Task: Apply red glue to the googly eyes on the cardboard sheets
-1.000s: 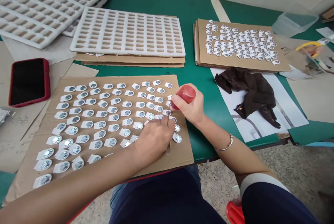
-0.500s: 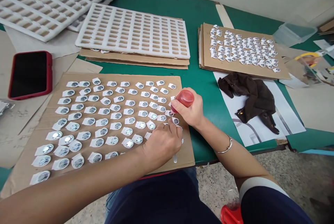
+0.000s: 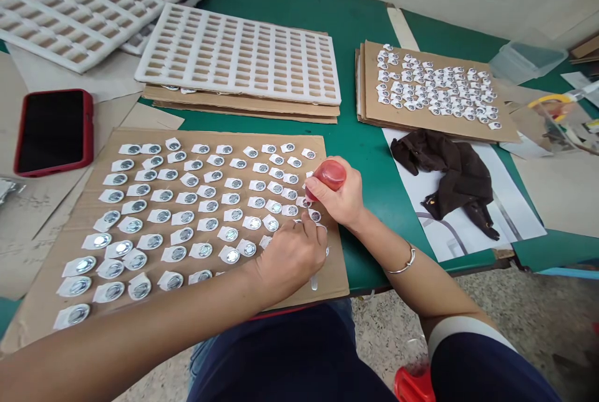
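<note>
My right hand is wrapped round a small red squeeze bottle, its tip pointing down at a round silver part with a white tab. My left hand is closed just below and left of it, knuckles up, its fingertips near the same parts. Whatever those fingers pinch is hidden. Both hands are over the right side of a cardboard sheet, where many silver discs with white paper tabs lie in loose rows. A small clear strip lies near the sheet's front edge.
Behind stand a white slotted tray on cardboard and more white trays. A red-cased phone lies left. To the right are a second cardboard stack with parts, a dark cloth and a clear plastic box.
Hardly anything differs. My right hand and the red bottle have shifted very slightly left, while my left hand stays in place.
</note>
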Action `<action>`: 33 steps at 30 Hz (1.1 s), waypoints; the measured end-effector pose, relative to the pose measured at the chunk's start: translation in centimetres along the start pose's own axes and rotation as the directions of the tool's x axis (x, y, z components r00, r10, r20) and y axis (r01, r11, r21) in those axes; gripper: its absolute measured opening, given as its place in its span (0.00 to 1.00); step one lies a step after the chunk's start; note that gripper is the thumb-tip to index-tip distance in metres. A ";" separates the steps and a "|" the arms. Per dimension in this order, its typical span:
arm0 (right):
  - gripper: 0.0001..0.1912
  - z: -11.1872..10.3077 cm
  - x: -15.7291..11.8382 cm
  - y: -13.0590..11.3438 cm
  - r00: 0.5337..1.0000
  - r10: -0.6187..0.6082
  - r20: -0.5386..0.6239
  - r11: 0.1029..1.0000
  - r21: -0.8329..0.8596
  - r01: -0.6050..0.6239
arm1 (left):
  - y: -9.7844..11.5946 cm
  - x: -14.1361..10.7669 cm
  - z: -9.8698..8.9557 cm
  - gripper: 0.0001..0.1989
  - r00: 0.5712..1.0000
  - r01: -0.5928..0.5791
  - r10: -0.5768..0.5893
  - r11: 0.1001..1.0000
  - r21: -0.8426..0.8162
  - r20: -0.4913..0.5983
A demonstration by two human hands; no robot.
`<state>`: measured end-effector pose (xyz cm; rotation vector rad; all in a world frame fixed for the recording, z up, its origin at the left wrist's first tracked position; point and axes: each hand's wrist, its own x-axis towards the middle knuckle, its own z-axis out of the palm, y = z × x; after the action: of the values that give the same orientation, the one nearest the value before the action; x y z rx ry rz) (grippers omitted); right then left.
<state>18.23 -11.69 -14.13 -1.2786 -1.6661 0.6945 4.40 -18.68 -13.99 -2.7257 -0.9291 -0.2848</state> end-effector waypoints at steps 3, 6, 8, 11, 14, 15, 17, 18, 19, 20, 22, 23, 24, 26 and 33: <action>0.16 0.0 0.0 0.0 1.000 -0.016 -0.014 1.000 -0.012 0.016 | 0.0 0.0 0.1 0.10 1.000 0.001 -0.001 1.000 -0.004 0.001; 0.16 0.0 0.1 0.0 1.000 -0.017 -0.011 1.000 -0.002 0.017 | 0.0 -0.1 0.1 0.10 1.000 0.001 -0.001 1.000 -0.010 0.011; 0.16 0.0 0.1 0.0 1.000 -0.011 -0.010 1.000 0.002 0.011 | -0.1 -0.1 0.1 0.10 1.000 0.000 0.001 1.000 -0.021 0.025; 0.16 0.0 0.1 0.0 1.000 -0.005 -0.010 1.000 -0.007 0.004 | -0.1 0.0 0.0 0.10 0.999 0.009 -0.007 0.999 -0.044 0.052; 0.16 0.0 0.1 0.0 1.000 -0.002 0.000 1.000 -0.009 0.002 | -0.1 0.1 0.0 0.09 0.998 0.016 -0.013 0.999 -0.040 0.058; 0.16 0.0 0.1 0.0 1.000 -0.002 0.004 1.000 -0.008 0.002 | -0.1 0.1 0.0 0.09 0.998 0.013 -0.012 0.999 -0.032 0.055; 0.16 0.0 0.1 0.0 1.000 -0.001 0.003 1.000 -0.007 0.001 | -0.1 0.1 0.0 0.09 0.999 0.006 -0.005 1.000 -0.018 0.047; 0.16 0.0 0.1 0.1 1.000 -0.001 0.003 1.000 -0.005 0.001 | -0.1 0.1 0.0 0.10 0.999 0.003 -0.003 1.000 -0.014 0.046; 0.16 0.0 0.1 0.1 1.000 0.001 0.003 1.000 -0.001 -0.001 | -0.1 0.1 0.0 0.10 0.999 0.001 0.000 1.000 -0.014 0.045; 0.16 0.0 0.1 0.1 1.000 0.003 0.003 1.000 0.006 -0.003 | -0.1 0.0 0.0 0.10 0.999 0.000 0.001 1.000 -0.014 0.045; 0.16 0.0 0.1 0.1 1.000 0.010 0.004 1.000 0.022 -0.010 | -0.1 0.0 0.0 0.10 0.999 0.000 0.001 1.000 -0.019 0.039; 0.16 0.0 0.1 0.2 1.000 0.014 0.003 1.000 0.028 -0.014 | -0.1 0.0 0.0 0.11 0.999 0.000 0.001 1.000 -0.023 0.038; 0.15 0.0 0.1 0.2 1.000 0.019 0.002 0.999 0.030 -0.019 | -0.1 0.0 0.0 0.11 0.999 0.001 0.000 1.000 -0.029 0.039; 0.16 0.0 0.1 0.2 1.000 0.028 0.004 0.999 0.028 -0.028 | -0.2 0.1 0.0 0.11 0.999 0.003 0.000 0.999 -0.051 0.051; 0.16 0.1 0.1 0.4 1.000 0.027 -0.002 0.999 0.027 -0.027 | -0.2 0.1 -0.2 0.11 0.997 0.018 -0.010 0.995 -0.098 0.080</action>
<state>18.30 -11.45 -14.45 -1.2843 -1.6355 0.7294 4.34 -18.50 -13.75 -2.8400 -0.9805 -0.2328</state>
